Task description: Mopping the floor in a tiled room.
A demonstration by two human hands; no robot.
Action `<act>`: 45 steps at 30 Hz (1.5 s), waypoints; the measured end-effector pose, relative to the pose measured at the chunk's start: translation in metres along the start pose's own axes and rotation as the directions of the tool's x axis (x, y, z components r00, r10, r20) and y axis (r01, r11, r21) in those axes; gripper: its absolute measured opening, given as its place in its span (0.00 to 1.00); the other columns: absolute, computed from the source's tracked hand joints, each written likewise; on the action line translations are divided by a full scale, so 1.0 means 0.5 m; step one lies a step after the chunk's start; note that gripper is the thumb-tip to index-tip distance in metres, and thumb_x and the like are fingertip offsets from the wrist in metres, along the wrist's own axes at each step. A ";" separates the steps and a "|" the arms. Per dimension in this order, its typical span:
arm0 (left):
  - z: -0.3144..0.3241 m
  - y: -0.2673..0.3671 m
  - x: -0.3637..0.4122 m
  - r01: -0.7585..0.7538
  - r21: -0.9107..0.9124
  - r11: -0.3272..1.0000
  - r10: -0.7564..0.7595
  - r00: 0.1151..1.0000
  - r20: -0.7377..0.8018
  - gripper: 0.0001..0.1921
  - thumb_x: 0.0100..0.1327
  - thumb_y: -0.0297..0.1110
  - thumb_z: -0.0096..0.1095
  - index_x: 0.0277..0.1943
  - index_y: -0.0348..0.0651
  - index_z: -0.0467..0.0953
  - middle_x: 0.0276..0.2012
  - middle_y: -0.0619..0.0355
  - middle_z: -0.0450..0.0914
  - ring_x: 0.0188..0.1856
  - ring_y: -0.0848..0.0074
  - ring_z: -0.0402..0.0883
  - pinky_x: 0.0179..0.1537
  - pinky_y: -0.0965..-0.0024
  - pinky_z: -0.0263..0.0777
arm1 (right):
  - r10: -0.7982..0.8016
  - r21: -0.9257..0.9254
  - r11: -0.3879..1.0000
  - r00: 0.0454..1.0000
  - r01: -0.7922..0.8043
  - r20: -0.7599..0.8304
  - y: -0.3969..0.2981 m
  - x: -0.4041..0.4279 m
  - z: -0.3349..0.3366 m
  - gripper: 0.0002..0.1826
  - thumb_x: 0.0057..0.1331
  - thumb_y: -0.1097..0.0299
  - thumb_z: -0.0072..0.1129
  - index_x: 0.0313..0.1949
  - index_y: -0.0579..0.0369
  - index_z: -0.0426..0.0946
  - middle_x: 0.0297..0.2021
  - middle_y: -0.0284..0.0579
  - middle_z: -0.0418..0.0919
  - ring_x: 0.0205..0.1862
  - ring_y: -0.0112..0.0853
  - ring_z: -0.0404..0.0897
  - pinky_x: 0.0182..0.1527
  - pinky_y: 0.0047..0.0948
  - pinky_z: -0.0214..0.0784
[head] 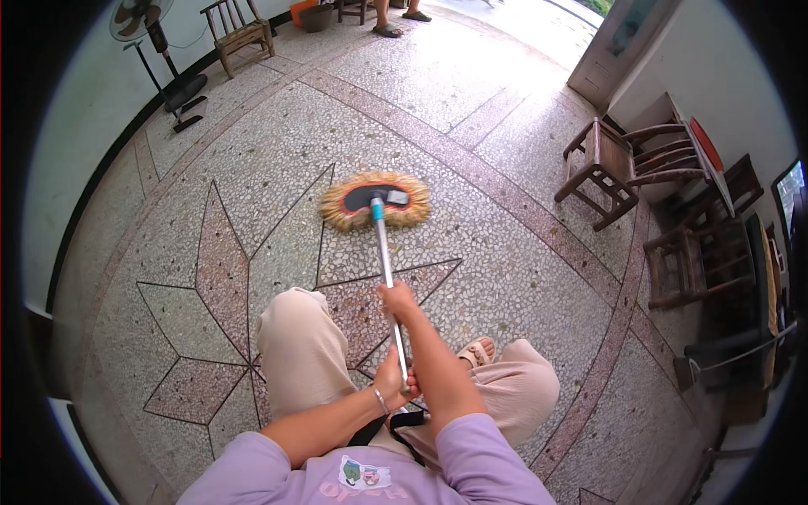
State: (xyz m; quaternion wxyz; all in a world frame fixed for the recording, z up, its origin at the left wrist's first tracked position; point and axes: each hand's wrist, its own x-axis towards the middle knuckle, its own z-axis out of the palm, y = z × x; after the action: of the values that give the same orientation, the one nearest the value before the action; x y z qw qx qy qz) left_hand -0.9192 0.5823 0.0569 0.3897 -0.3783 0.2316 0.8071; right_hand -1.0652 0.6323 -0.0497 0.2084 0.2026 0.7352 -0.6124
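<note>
Both of my hands are on the silver pole (pixel 383 249) of a mop. Close to my body, my left hand (pixel 392 382), with a bracelet at the wrist, wraps the pole's near end. Farther along the shaft my right hand (pixel 398 299) grips it from above. A teal collar (pixel 377 209) joins the pole to an oval mop head (pixel 416 214) with a yellow-brown fringe and a dark centre plate. The head lies flat on the speckled terrazzo floor (pixel 284 139). Beneath the right forearm, my sandalled foot (pixel 478 353) shows beside my beige trousers.
Wooden chairs (pixel 609 151) line the right wall, with more dark furniture behind. At the upper left are a standing fan (pixel 158 38), a long-handled tool (pixel 154 82) and a slatted wooden chair (pixel 243 38). A person's sandalled feet (pixel 388 30) are near the bright doorway. Small debris dots the floor.
</note>
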 end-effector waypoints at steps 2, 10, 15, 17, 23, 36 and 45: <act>0.029 0.006 0.019 0.100 0.127 0.987 -0.096 0.995 -0.036 0.24 0.59 0.60 0.31 0.27 0.45 0.62 0.13 0.65 0.58 0.13 0.84 0.57 0.13 0.79 0.53 | 0.067 0.158 0.986 0.995 -0.055 -0.073 0.021 0.018 -0.077 0.12 0.55 0.64 0.50 0.32 0.60 0.65 0.14 0.40 0.63 0.10 0.30 0.65 0.11 0.29 0.60; 0.057 -0.039 0.108 0.432 0.540 0.722 -0.481 0.875 -0.058 0.23 0.58 0.60 0.35 0.28 0.46 0.61 0.13 0.68 0.57 0.12 0.87 0.54 0.11 0.85 0.49 | 0.388 0.686 0.728 0.834 -0.017 -0.391 0.135 -0.111 -0.323 0.13 0.57 0.62 0.45 0.33 0.58 0.59 0.16 0.44 0.64 0.10 0.31 0.64 0.10 0.31 0.61; 0.087 -0.087 0.149 0.418 0.728 0.543 -0.451 0.877 -0.167 0.24 0.57 0.60 0.37 0.24 0.46 0.63 0.10 0.68 0.59 0.09 0.89 0.55 0.09 0.85 0.49 | 0.527 0.840 0.538 0.752 0.066 -0.396 0.263 -0.134 -0.411 0.14 0.57 0.62 0.42 0.31 0.62 0.57 0.12 0.47 0.62 0.08 0.33 0.62 0.07 0.33 0.59; 0.089 -0.068 0.159 0.367 0.782 0.503 -0.432 0.891 -0.140 0.23 0.57 0.59 0.38 0.29 0.45 0.65 0.13 0.68 0.60 0.10 0.89 0.54 0.09 0.86 0.46 | 0.560 0.809 0.560 0.639 0.176 -0.527 0.234 -0.138 -0.399 0.14 0.56 0.63 0.41 0.30 0.64 0.57 0.09 0.47 0.60 0.07 0.33 0.61 0.07 0.32 0.58; 0.102 0.032 0.157 0.329 0.799 0.503 -0.367 0.919 -0.147 0.23 0.58 0.58 0.39 0.29 0.44 0.64 0.13 0.68 0.59 0.10 0.89 0.51 0.09 0.85 0.45 | 0.543 0.738 0.667 0.613 0.100 -0.574 0.180 -0.046 -0.362 0.13 0.56 0.63 0.43 0.31 0.62 0.59 0.15 0.46 0.63 0.10 0.34 0.66 0.09 0.33 0.63; -0.006 -0.001 0.054 -0.032 0.012 0.999 0.033 0.991 -0.132 0.22 0.59 0.58 0.34 0.30 0.46 0.63 0.15 0.64 0.59 0.13 0.80 0.57 0.15 0.76 0.53 | -0.022 -0.203 0.979 0.998 0.010 -0.055 0.022 0.056 -0.016 0.24 0.50 0.57 0.51 0.41 0.65 0.66 0.37 0.63 0.71 0.42 0.49 0.71 0.44 0.36 0.63; 0.085 0.032 0.108 -0.102 0.149 0.984 0.106 0.994 -0.023 0.24 0.62 0.54 0.25 0.49 0.45 0.62 0.45 0.54 0.70 0.48 0.61 0.70 0.50 0.51 0.61 | -0.023 -0.158 0.987 0.998 0.012 -0.064 -0.036 0.109 -0.090 0.23 0.49 0.57 0.51 0.35 0.67 0.72 0.32 0.63 0.73 0.36 0.47 0.75 0.39 0.34 0.67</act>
State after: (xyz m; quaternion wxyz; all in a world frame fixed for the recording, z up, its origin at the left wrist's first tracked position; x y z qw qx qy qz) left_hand -0.9725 0.6257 0.0411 0.3701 -0.3485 0.3161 0.8010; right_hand -1.1231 0.6762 -0.0579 0.1942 0.1990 0.7894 -0.5473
